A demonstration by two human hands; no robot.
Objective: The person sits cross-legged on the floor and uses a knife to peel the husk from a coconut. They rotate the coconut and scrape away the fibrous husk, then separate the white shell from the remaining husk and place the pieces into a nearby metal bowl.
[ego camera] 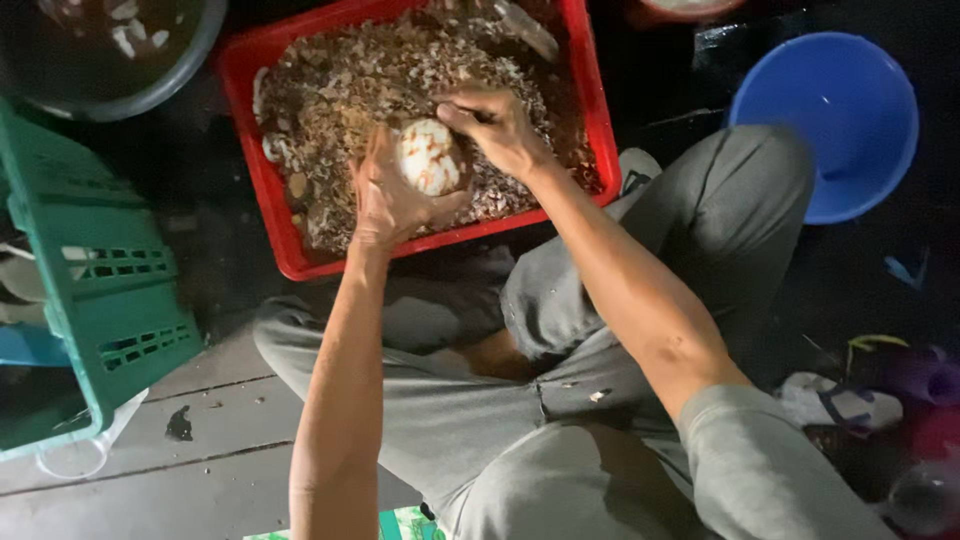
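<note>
Holding pale, half-peeled round thing [428, 157] w/ hands.

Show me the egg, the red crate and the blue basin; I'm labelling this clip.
egg [428, 157], head view, on its bare white shell.
red crate [268, 195], head view, on its left wall.
blue basin [830, 110], head view, on its inner wall.

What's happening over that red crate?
A seated person's left hand cups a round white, brown-flecked object above a red crate heaped with brownish shavings. The right hand presses on its top edge, apparently with a small tool, mostly hidden. A green crate and a blue basin sit alongside.
</note>
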